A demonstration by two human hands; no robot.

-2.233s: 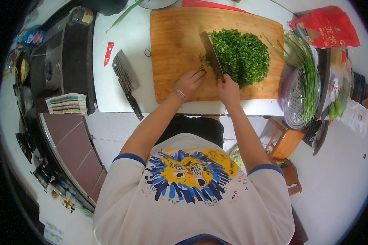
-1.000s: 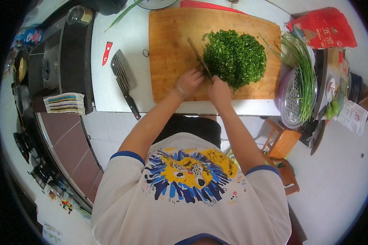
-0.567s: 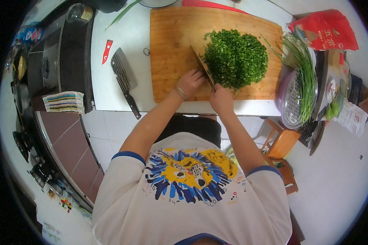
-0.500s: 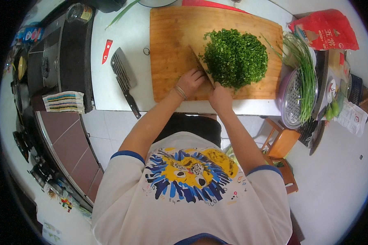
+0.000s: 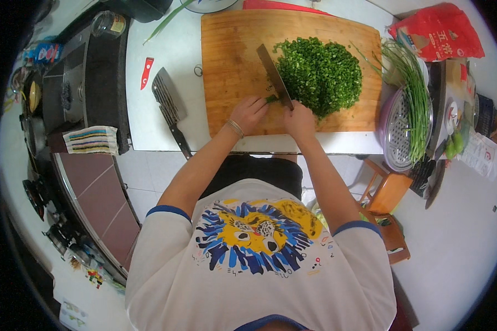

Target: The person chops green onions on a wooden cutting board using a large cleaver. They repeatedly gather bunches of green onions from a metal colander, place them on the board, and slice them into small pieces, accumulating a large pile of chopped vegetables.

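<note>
My right hand (image 5: 300,121) is closed round the handle of a kitchen knife (image 5: 275,76), whose blade slants up and left over the wooden cutting board (image 5: 232,60). A large heap of finely chopped chives (image 5: 320,77) lies right beside the blade. On the blade's left, my left hand (image 5: 249,115) has its fingers bent together at the board's near edge. A short tuft of chives (image 5: 271,99) pokes out at its fingertips; the rest of what it holds is hidden by the fingers.
Left of the board lie a slotted cleaver (image 5: 164,96) and a small red-handled tool (image 5: 146,73). Long uncut chives (image 5: 416,118) rest over a colander (image 5: 395,140) at the right. Behind it is a red bag (image 5: 439,33). A wooden stool (image 5: 389,193) stands below the counter.
The knife blade has tipped and swung up away from my left fingers, showing its flat side. My left hand has shifted slightly left and down, uncovering the tuft of chives.
</note>
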